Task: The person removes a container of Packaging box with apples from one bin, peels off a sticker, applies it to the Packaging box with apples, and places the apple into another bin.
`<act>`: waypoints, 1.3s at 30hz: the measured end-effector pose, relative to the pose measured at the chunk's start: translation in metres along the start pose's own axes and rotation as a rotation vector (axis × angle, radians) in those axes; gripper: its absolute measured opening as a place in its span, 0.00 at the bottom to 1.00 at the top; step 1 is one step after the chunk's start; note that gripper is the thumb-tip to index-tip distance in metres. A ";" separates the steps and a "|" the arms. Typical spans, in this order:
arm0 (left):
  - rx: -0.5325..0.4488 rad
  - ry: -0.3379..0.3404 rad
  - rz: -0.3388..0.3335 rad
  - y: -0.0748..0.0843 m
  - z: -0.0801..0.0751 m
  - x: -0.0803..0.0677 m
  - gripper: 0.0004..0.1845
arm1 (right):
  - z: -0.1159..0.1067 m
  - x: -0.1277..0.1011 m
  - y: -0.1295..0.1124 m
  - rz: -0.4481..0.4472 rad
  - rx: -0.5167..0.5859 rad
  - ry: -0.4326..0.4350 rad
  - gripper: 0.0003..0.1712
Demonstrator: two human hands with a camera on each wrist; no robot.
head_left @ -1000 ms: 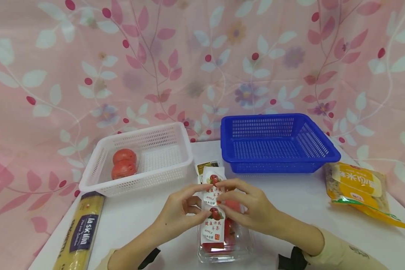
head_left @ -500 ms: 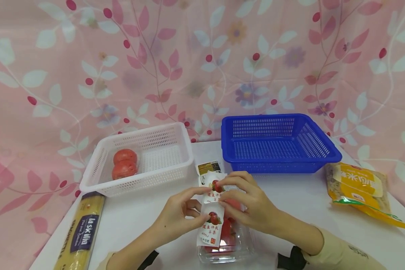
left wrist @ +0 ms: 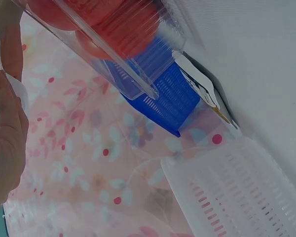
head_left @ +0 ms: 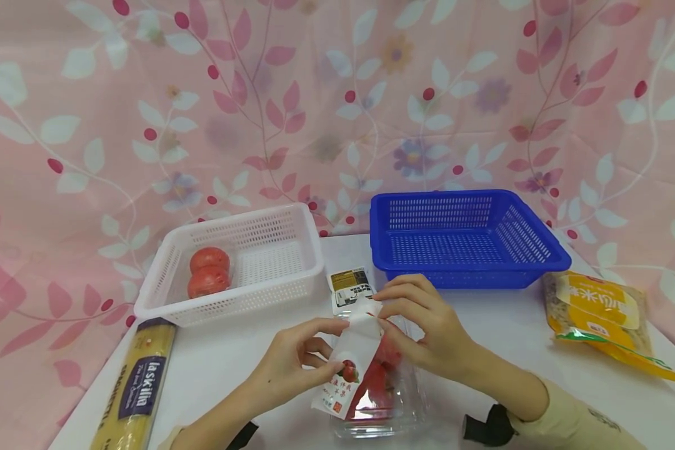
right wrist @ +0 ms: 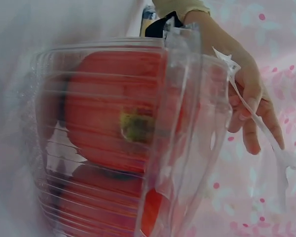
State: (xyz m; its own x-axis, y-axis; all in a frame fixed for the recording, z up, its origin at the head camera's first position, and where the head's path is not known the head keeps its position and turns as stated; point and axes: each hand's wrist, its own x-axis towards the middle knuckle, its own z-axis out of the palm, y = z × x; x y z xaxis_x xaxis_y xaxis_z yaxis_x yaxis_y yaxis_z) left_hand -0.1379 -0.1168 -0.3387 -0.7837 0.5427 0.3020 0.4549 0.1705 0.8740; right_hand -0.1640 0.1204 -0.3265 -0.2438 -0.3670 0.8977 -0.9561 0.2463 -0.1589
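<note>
Head cam: L hand (head_left: 292, 357) & R hand (head_left: 427, 324) both pinching label strip (head_left: 357, 345) over clear box (head_left: 409, 409) of red fruit (head_left: 378, 386), prob peeling step. L wrist: hand half cropped, box in view. R wrist: strip spans btwn hands; next prob needs steady pull.

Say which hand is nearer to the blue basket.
Right. In the head view, the right hand pinches the label in front of the near left corner of the blue basket; the left hand pinches it farther left and lower.
</note>
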 end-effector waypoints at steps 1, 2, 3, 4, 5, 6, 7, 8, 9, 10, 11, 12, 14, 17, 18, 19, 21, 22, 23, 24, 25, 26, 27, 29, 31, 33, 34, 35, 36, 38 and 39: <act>0.002 -0.002 0.007 0.000 0.000 -0.001 0.26 | -0.001 0.000 0.000 0.010 0.003 0.004 0.10; 0.002 -0.004 0.011 0.000 -0.001 -0.001 0.26 | -0.002 0.000 0.001 0.021 0.006 0.009 0.10; 0.003 -0.005 0.013 0.000 -0.001 -0.002 0.26 | -0.003 0.000 0.001 0.034 0.011 0.011 0.10; 0.002 -0.005 0.015 -0.001 -0.001 -0.003 0.25 | -0.003 0.000 0.002 0.044 0.017 0.015 0.10; 0.006 -0.002 0.017 -0.001 -0.002 -0.004 0.25 | -0.004 0.000 0.002 0.055 0.022 0.018 0.10; 0.008 0.002 0.012 -0.001 -0.002 -0.004 0.24 | -0.005 0.000 0.002 0.068 0.026 0.018 0.11; 0.013 0.007 0.013 -0.001 -0.003 -0.005 0.24 | -0.006 0.000 0.003 0.078 0.031 0.017 0.11; 0.021 0.011 0.019 -0.001 -0.003 -0.006 0.22 | -0.007 -0.001 0.003 0.089 0.035 0.015 0.11; 0.032 0.013 0.026 -0.002 -0.004 -0.007 0.21 | -0.008 -0.001 0.003 0.100 0.038 0.012 0.11; 0.039 0.013 0.033 -0.002 -0.004 -0.008 0.19 | -0.009 -0.001 0.003 0.112 0.042 0.008 0.11; 0.048 0.012 0.047 -0.003 -0.004 -0.010 0.17 | -0.010 -0.001 0.003 0.127 0.046 0.001 0.09; 0.053 0.010 0.057 -0.003 -0.005 -0.011 0.16 | -0.011 -0.001 0.003 0.138 0.050 -0.003 0.08; 0.068 0.006 0.080 -0.003 -0.006 -0.012 0.13 | -0.012 0.000 0.003 0.152 0.059 -0.007 0.06; 0.100 0.013 0.108 -0.004 -0.009 -0.015 0.12 | -0.015 0.001 0.003 0.171 0.064 -0.013 0.04; 0.112 0.017 0.113 -0.005 -0.010 -0.016 0.12 | -0.016 0.002 0.004 0.177 0.063 -0.015 0.04; 0.124 0.024 0.114 -0.006 -0.011 -0.018 0.12 | -0.017 0.002 0.004 0.185 0.061 -0.018 0.04; 0.145 0.037 0.108 -0.006 -0.015 -0.021 0.13 | -0.018 0.002 0.005 0.194 0.054 -0.023 0.04; 0.152 0.045 0.105 -0.007 -0.016 -0.023 0.13 | -0.019 0.002 0.005 0.202 0.051 -0.027 0.05; 0.157 0.053 0.100 -0.007 -0.018 -0.024 0.13 | -0.020 0.002 0.005 0.211 0.047 -0.031 0.06; 0.162 0.065 0.086 -0.007 -0.020 -0.026 0.13 | -0.020 0.002 0.006 0.213 0.044 -0.031 0.08; 0.165 0.077 0.073 -0.006 -0.021 -0.028 0.13 | -0.020 0.002 0.006 0.217 0.042 -0.034 0.12; 0.169 0.090 0.061 -0.006 -0.022 -0.030 0.12 | -0.021 0.002 0.007 0.228 0.039 -0.039 0.14; 0.170 0.103 0.053 -0.007 -0.023 -0.032 0.12 | -0.021 0.001 0.007 0.241 0.034 -0.047 0.15; 0.178 0.124 0.009 -0.007 -0.026 -0.035 0.11 | -0.021 0.000 0.007 0.262 0.018 -0.066 0.16; 0.193 0.132 -0.048 -0.009 -0.030 -0.038 0.11 | -0.021 -0.003 0.008 0.276 -0.005 -0.088 0.14; 0.218 0.126 -0.119 -0.011 -0.035 -0.041 0.11 | -0.020 -0.006 0.008 0.274 -0.034 -0.105 0.07; 0.234 0.120 -0.157 -0.012 -0.038 -0.043 0.11 | -0.020 -0.008 0.009 0.269 -0.051 -0.113 0.04; 0.249 0.112 -0.189 -0.013 -0.041 -0.045 0.11 | -0.019 -0.010 0.009 0.262 -0.065 -0.120 0.05; 0.264 0.103 -0.218 -0.015 -0.044 -0.046 0.11 | -0.019 -0.012 0.009 0.254 -0.077 -0.124 0.09; 0.287 0.080 -0.269 -0.018 -0.049 -0.049 0.12 | -0.017 -0.015 0.010 0.232 -0.105 -0.132 0.17; 0.293 0.068 -0.283 -0.019 -0.051 -0.050 0.13 | -0.017 -0.016 0.010 0.217 -0.116 -0.134 0.18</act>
State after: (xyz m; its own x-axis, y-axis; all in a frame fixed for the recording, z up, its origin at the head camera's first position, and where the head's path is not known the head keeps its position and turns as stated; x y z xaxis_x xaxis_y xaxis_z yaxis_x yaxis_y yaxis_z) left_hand -0.1295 -0.1894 -0.3512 -0.9168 0.3872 0.0981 0.3109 0.5375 0.7838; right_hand -0.1664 0.1437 -0.3358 -0.4676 -0.4083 0.7840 -0.8559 0.4305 -0.2863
